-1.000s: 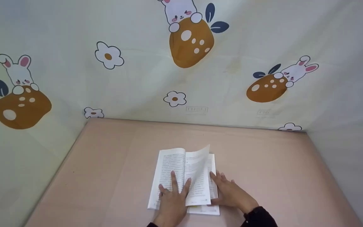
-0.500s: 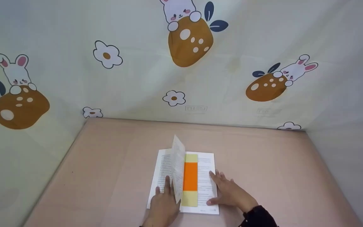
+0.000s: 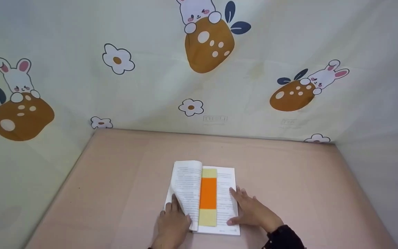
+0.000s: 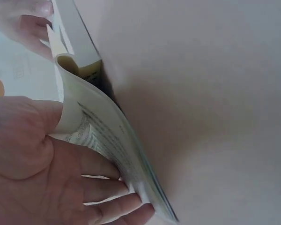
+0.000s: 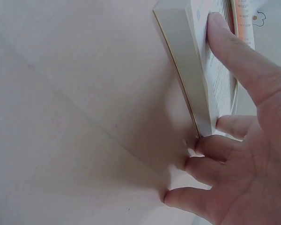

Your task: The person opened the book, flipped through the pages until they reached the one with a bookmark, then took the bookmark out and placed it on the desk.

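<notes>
An open book (image 3: pixel 226 200) lies on the pinkish table, its right page face up. Along its gutter runs a flat strip (image 3: pixel 208 193), orange in the middle with pale yellow ends. My left hand (image 3: pixel 172 224) is at the lower left of the book, its fingers resting on the left side. A curved leaf (image 4: pixel 114 126) arches beside that hand in the left wrist view and hides the thumb tip. At the right edge my right hand (image 3: pixel 256 211) holds the page down, with the thumb (image 5: pixel 225 35) on the paper and several fingers reaching past the page block to the table.
The table (image 3: pixel 133 173) extends around the book to a patterned cloth backdrop (image 3: pixel 150 97) at the back. Similar cloth panels rise at the left and right sides. Dark sleeves (image 3: pixel 283 238) show at the lower edge.
A leaf has been turned from right to left, uncovering the orange and yellow strip. My left hand has moved left and down with it. The right hand has stayed nearly in place.
</notes>
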`<state>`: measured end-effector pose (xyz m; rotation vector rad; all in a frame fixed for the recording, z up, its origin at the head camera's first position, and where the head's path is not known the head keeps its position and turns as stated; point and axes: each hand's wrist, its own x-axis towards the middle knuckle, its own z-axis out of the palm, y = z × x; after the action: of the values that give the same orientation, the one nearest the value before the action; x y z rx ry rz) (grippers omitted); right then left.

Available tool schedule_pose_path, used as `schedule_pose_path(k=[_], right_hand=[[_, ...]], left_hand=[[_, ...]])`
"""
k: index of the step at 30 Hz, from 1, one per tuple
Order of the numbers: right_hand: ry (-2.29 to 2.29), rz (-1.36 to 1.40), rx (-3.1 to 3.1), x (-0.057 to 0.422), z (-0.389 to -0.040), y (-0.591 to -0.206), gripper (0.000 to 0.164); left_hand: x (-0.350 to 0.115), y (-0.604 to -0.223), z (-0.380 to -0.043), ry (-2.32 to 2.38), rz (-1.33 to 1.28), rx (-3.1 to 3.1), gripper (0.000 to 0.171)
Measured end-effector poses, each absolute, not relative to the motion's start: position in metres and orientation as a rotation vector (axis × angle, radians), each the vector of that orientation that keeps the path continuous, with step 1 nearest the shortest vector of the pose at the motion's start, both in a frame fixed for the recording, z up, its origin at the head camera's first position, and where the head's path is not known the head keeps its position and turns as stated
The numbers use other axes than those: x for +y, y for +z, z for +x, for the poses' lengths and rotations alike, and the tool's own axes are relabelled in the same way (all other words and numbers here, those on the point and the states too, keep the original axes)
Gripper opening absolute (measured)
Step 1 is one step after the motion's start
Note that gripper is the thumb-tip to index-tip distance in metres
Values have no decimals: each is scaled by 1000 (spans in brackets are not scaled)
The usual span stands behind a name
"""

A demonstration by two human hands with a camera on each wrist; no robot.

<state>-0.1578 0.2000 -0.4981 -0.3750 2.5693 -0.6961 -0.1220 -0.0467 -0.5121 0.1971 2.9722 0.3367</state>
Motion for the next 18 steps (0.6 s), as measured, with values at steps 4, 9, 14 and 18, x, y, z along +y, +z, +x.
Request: schedule_pose_path(k=[4, 9, 14, 18], right_hand=[[-678, -366, 2572, 199, -158, -498, 105], [-672, -348, 2575, 199, -158, -497, 105], [-679, -368, 2573, 199, -157, -498, 104], [-680, -393, 2577, 200, -156, -497, 103]], left_hand=[[-49, -513, -124, 345, 158, 3008, 61], [-46, -514, -128, 433, 37, 3052, 80], [-43, -514, -126, 251, 218, 3162, 87], [-42, -510, -126, 185, 272, 3158, 81]])
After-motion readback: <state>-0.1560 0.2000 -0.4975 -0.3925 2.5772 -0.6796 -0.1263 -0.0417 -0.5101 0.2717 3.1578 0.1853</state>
